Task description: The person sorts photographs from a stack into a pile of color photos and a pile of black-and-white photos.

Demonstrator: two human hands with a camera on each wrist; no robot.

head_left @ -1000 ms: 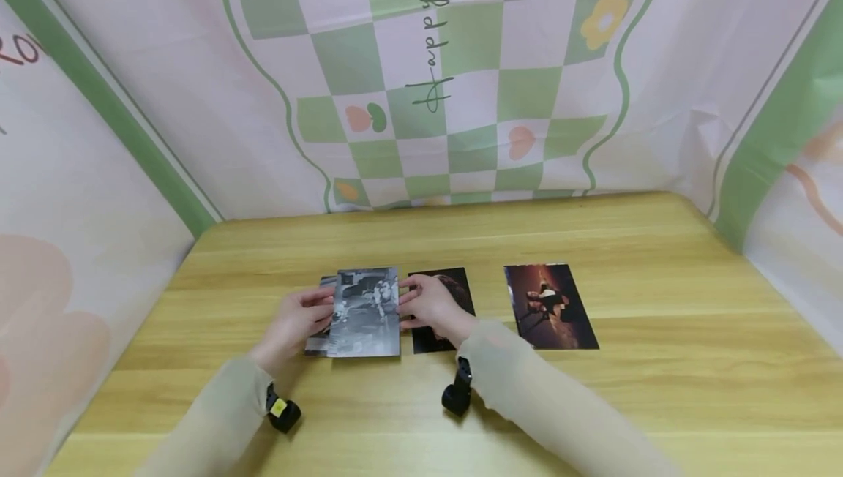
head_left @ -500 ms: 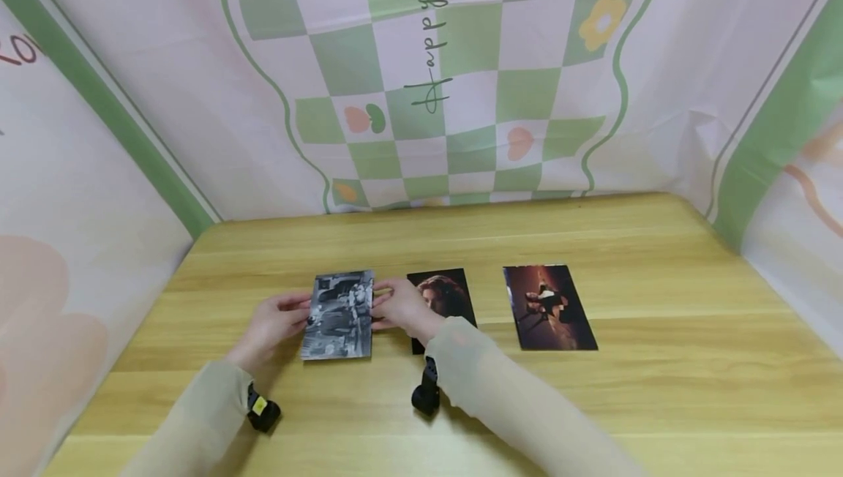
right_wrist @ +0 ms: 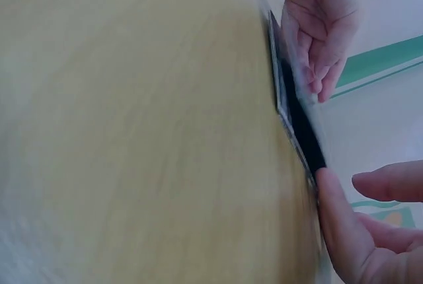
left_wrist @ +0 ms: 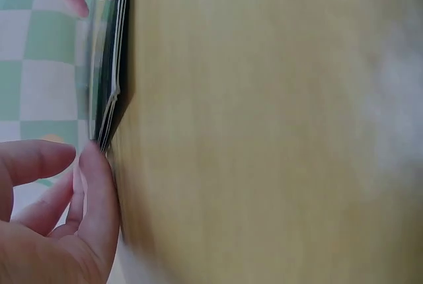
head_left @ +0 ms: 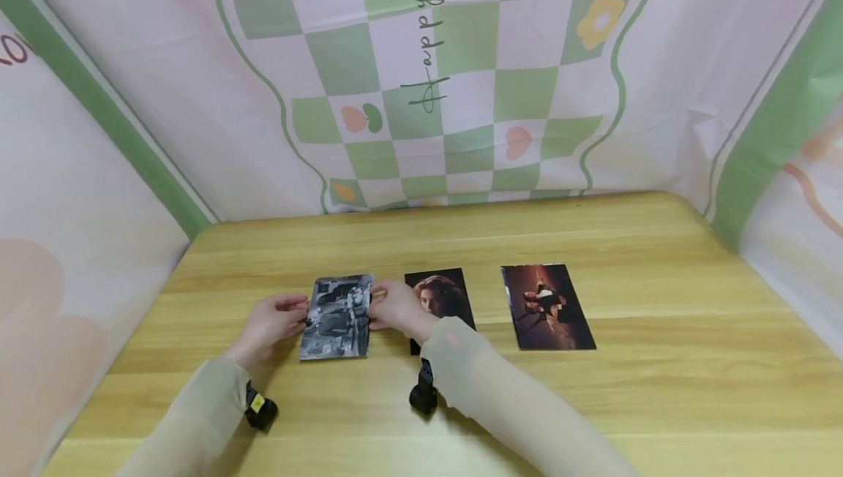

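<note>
A black-and-white photo print [head_left: 337,320] lies near the table's left side, on top of other prints; several layered edges show in the left wrist view. My left hand [head_left: 268,323] touches its left edge, the thumb [left_wrist: 99,198] right at the stack's near corner and the index finger apart from it. At the right edge rests my right hand [head_left: 398,312]; its thumb [right_wrist: 337,211] meets the near corner while the index finger stands off. Under my right forearm, a dark portrait print [head_left: 443,294] is partly hidden by hand and sleeve.
Farther right on the wooden table [head_left: 658,301] lies another dark, reddish print [head_left: 549,306]. Black wrist cameras [head_left: 262,411] hang below both sleeves. Printed cloth [head_left: 474,96] with green checks rises behind the table and at both sides.
Both hands have moved left with the black-and-white print, which slid over the print beneath and now covers it. The portrait print shows more. Over the last half second little has shifted.
</note>
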